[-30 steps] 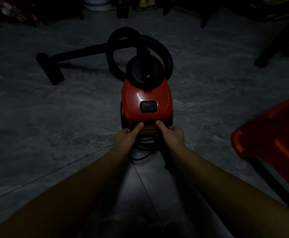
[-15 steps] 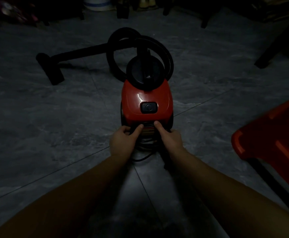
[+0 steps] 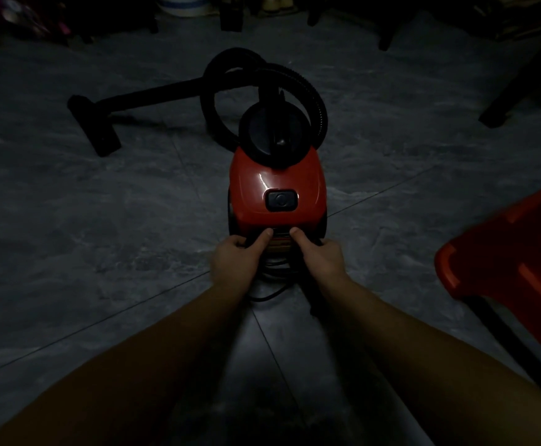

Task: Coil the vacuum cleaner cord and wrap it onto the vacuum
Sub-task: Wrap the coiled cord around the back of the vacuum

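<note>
Cord (image 3: 266, 297) sits in dark loops at the back end of the red vacuum (image 3: 278, 185), centre frame, with one slack loop on the floor (image 3: 101, 252). Left hand (image 3: 233, 262) and right hand (image 3: 322, 260) seem to curl their fingers round those loops, thumbs pressed on the casing. I'd judge it light, limp and springy, best gripped bunched close to the body.

There is one camera, worn on the person's head and tilted forward and down at the floor (image 3: 101, 236). Both arms enter from the bottom edge. The vacuum (image 3: 275, 181) sits near and central, where left hand (image 3: 233, 262) and right hand (image 3: 322, 262) meet it. The wide lens bows the tile lines.
</note>
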Demonstrator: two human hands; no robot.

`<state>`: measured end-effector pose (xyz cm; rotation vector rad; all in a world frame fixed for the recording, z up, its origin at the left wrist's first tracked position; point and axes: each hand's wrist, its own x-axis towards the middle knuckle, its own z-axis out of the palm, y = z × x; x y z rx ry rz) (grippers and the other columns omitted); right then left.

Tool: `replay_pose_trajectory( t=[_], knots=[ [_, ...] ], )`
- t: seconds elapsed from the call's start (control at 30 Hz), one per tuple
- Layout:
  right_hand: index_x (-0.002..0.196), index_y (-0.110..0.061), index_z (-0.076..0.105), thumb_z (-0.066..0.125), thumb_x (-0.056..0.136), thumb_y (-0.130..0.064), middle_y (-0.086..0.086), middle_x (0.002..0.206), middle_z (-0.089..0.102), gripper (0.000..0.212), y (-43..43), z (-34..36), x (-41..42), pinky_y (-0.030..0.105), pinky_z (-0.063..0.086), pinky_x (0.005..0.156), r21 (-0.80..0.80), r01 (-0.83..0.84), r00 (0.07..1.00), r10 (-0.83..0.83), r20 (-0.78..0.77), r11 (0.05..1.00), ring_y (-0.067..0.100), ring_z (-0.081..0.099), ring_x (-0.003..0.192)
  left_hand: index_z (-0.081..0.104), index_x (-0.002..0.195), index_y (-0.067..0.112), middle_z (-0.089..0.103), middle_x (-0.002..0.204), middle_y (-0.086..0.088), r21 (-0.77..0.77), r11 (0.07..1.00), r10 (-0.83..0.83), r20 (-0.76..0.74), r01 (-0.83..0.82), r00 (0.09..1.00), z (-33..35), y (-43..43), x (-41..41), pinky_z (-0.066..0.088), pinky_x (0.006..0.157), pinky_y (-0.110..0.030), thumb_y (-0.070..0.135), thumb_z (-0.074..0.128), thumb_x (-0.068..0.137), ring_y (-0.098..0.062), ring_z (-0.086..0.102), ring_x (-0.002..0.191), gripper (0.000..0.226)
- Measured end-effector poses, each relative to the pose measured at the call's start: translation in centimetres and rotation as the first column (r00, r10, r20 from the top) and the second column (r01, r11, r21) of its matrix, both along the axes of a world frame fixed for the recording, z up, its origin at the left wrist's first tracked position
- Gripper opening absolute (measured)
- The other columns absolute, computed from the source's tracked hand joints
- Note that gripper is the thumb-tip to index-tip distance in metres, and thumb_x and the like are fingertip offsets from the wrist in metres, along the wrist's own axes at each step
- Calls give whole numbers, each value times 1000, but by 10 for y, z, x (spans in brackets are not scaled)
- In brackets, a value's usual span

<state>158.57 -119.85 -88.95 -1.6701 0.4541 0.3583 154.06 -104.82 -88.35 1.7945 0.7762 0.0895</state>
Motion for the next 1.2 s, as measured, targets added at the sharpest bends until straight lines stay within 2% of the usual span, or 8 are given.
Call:
replay_pose_trajectory(
  t=[0.3,0.4,0.57,0.7,0.83,1.0,1.1,1.2],
  knots=[
    [82,-18,77,77,57,-59,2,81,78,48,0,-2,6,41,61,83,-28,2,1000,-2,-16,1000,18,75,79,69,80,17,73,76,4,-118,992,45,-18,-47,999,0,-6,7,56,68,-29,55,79,72,-13,71,75,40],
    [90,-18,77,76,69,-58,2,87,79,46,-5,-4,3,40,60,88,27,-54,999,54,5,998,17,76,85,70,77,17,73,73,4,-104,994,30,12,-28,999,-3,-3,3,54,64,-28,57,77,74,-10,70,69,41],
    [94,-12,77,72,72,-59,8,88,79,52,-11,-5,6,44,59,90,56,-96,995,98,-35,994,23,76,86,69,70,14,66,62,7,-131,991,-11,29,15,1000,-2,5,1,43,52,-15,52,76,79,-1,62,56,39],
    [88,-6,76,71,77,-53,12,81,78,48,-11,-2,8,46,60,86,12,-99,994,99,-46,995,27,76,80,70,68,10,68,63,3,-121,992,-33,8,34,999,-4,10,4,47,57,-21,53,77,77,-3,62,56,44],
    [87,-5,76,71,76,-50,14,80,77,47,-10,0,12,48,60,87,6,-107,992,107,-67,994,29,76,81,75,78,7,75,78,-6,-105,993,-57,-12,56,998,-5,16,5,55,70,-29,59,76,75,-16,71,72,52],
    [94,-6,75,66,88,-45,15,84,78,40,-14,0,10,42,59,89,73,-127,988,132,-78,989,28,76,85,74,78,11,74,77,-10,-61,992,-108,71,112,992,-9,17,-1,56,77,-37,50,71,84,-23,71,78,40],
    [90,-9,75,60,94,-40,17,86,77,35,-16,-1,9,46,56,94,104,-99,992,106,-65,990,31,75,89,73,86,9,72,78,-13,-40,990,-133,100,137,986,-8,17,-5,54,73,-32,43,67,91,-22,69,77,34],
    [88,-9,75,57,96,-40,15,87,78,36,-15,-1,9,43,56,93,71,-118,991,122,-54,990,29,74,90,73,84,11,69,71,-1,-37,990,-134,84,137,987,-8,18,-4,48,64,-19,41,66,91,-7,64,67,31]
  ],
)
